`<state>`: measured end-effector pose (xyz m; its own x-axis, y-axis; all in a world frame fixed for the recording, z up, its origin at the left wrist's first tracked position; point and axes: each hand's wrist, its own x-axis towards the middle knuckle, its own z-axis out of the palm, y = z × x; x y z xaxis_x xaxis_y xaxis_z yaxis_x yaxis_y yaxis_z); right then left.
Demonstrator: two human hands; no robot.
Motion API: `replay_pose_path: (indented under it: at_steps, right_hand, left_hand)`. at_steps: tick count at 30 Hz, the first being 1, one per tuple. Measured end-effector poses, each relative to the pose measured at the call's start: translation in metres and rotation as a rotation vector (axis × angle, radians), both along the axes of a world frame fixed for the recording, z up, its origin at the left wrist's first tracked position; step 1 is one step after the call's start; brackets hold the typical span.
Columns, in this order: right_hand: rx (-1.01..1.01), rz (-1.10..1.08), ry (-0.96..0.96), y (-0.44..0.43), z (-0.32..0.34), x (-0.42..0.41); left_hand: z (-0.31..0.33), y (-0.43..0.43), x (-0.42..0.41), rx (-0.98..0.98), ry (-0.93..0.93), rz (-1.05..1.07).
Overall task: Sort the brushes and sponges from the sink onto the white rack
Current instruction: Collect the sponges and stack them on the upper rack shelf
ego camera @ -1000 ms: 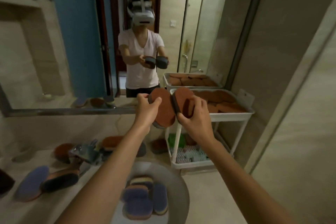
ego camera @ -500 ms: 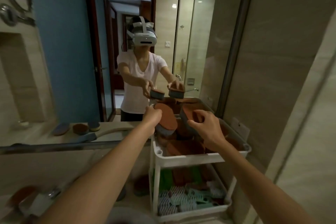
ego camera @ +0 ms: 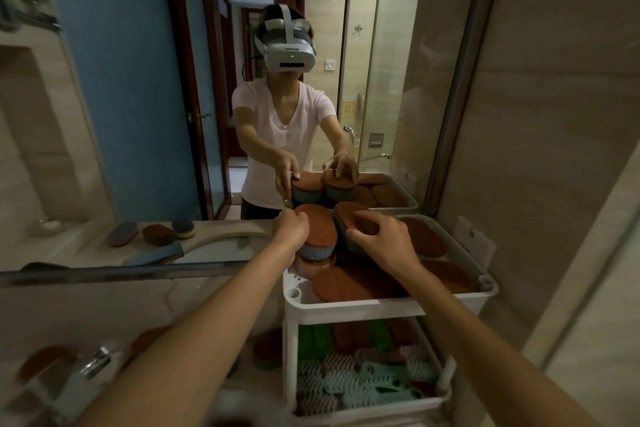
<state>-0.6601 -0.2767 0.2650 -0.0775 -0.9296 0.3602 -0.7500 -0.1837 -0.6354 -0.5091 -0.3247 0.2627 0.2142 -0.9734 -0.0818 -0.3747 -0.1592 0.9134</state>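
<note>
Both hands out over the top tray of the white rack (ego camera: 381, 305), at its back-left corner. Left hand (ego camera: 291, 229) has its fingers curled round the left edge of a sponge (ego camera: 320, 230), red-brown face up, blue-grey body below, held tilted a bit. That sponge sits right over another red-brown one at the tray's back-left corner; can't tell if they touch. Right hand (ego camera: 386, 244) grips a second sponge (ego camera: 346, 213) from above, fingers spread and bent over its red-brown top, thumb down the near grey side. This one is tilted too, just beside the first and about touching it along the inner edges. Top tray is packed with flat red-brown sponges (ego camera: 426, 236), lying from the front edge to the right and back edges, overlapping. Lower shelf of the rack holds green and red-brown pads at the back and a heap of teal and pinkish toothed brushes (ego camera: 363, 381) at the front. Mirror (ego camera: 138, 114) behind the rack reflects the person in a headset and pale shirt, both arms and the two held sponges. Counter left of the rack: one dark sponge (ego camera: 266, 350) near the rack's leg, a chrome tap (ego camera: 97, 360), a blurred red-brown sponge (ego camera: 41, 362) at the far left. The sink's rim (ego camera: 225, 406) barely shows at the bottom edge; contents hidden.
</note>
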Motion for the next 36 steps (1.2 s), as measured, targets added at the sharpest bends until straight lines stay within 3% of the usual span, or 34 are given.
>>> replay_pose_path:
  at_steps: [8,16,36]
  right_hand:
    - [-0.01,-0.007,0.035,-0.004,0.007,0.006]
    - [0.003,-0.001,0.068,-0.003,0.001,0.008]
    - [0.033,0.0,0.159,0.002,-0.004,0.012]
  left_hand:
    - [0.004,0.007,-0.006,0.015,0.009,-0.035]
    - [0.001,0.013,0.0,-0.068,-0.197,-0.054]
    - [0.0,0.021,0.004,-0.097,-0.166,-0.148]
